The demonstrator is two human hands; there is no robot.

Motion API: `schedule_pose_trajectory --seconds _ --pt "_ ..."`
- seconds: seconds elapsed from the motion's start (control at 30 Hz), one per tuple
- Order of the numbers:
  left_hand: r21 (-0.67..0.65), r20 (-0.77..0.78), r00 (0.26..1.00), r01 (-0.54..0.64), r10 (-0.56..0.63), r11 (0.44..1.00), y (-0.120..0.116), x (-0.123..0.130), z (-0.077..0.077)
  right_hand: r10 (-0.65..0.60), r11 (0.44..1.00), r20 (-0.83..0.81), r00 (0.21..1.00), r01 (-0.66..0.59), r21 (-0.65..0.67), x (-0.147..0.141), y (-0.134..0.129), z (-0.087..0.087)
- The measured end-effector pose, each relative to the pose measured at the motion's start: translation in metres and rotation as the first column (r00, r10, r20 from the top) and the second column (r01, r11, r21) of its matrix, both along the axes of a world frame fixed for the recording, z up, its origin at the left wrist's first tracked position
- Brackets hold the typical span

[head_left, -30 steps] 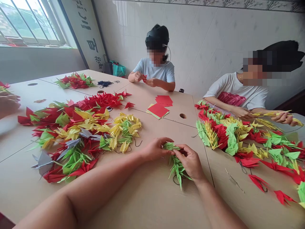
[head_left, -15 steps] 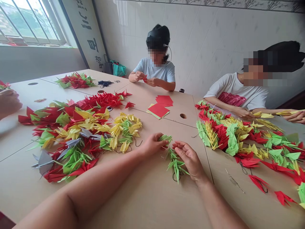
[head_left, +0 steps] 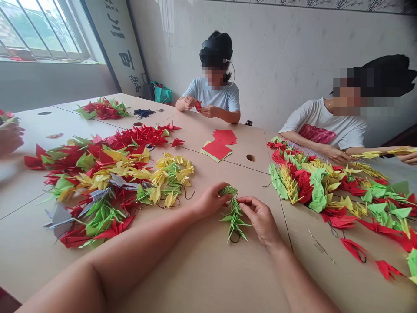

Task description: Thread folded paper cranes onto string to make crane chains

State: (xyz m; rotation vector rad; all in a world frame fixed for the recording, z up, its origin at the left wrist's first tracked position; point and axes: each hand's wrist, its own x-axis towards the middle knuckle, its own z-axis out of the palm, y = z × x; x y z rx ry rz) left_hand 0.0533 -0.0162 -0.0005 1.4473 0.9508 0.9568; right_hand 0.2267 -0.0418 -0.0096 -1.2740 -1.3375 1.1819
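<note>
My left hand (head_left: pixel 213 201) is closed around a tight bunch of folded green paper cranes (head_left: pixel 228 190), whose pointed ends stick out past the fingers. Below it a string of green paper cranes (head_left: pixel 235 219) hangs down, its tips spread and a dark cord loop (head_left: pixel 234 237) at its lower end. With thumb and forefinger pinched, my right hand (head_left: pixel 259 217) grips the upper end of this string from the right. Whatever thread runs between the two bunches is too fine to make out.
Left of my arm lies a heap of red, yellow, green and grey paper cranes (head_left: pixel 97 174). Ahead are square paper sheets (head_left: pixel 217 150). Strung cranes (head_left: pixel 302 182) and a thin needle-like tool (head_left: pixel 321 246) lie at right. Two people (head_left: pixel 211 93) (head_left: pixel 325 126) work across the table; another person's hand (head_left: pixel 9 137) shows at left.
My right hand's fingers have gone from spread apart to pinched on the hanging green string. The string's lower end has swung a little left and up.
</note>
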Motion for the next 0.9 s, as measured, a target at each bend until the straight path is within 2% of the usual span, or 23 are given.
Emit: schedule_pose_trajectory --seconds 0.2,0.47,0.6,0.73,0.9 --pt "0.127 -0.125 0.989 0.099 -0.083 0.987 0.002 -0.002 -0.002 -0.009 1.0 -0.029 1.0 0.009 -0.007 0.0 0.001 -0.005" --pt "0.063 -0.083 0.981 0.183 -0.178 0.981 0.001 -0.002 -0.006 -0.045 0.999 -0.054 0.997 0.044 -0.022 0.001 0.001 -0.006" --pt "0.06 -0.138 0.971 0.207 -0.198 0.976 0.0 -0.003 -0.005 -0.058 0.998 -0.064 0.996 0.056 -0.031 -0.001 0.0 -0.003" --pt "0.053 -0.148 0.969 0.208 -0.198 0.977 0.0 -0.004 -0.002 -0.051 0.997 -0.083 0.995 0.046 -0.054 -0.003 -0.002 0.0" --pt "0.087 -0.126 0.983 0.144 -0.132 0.986 0.002 -0.004 0.001 -0.025 0.997 -0.135 0.991 0.015 -0.077 -0.002 -0.003 0.006"
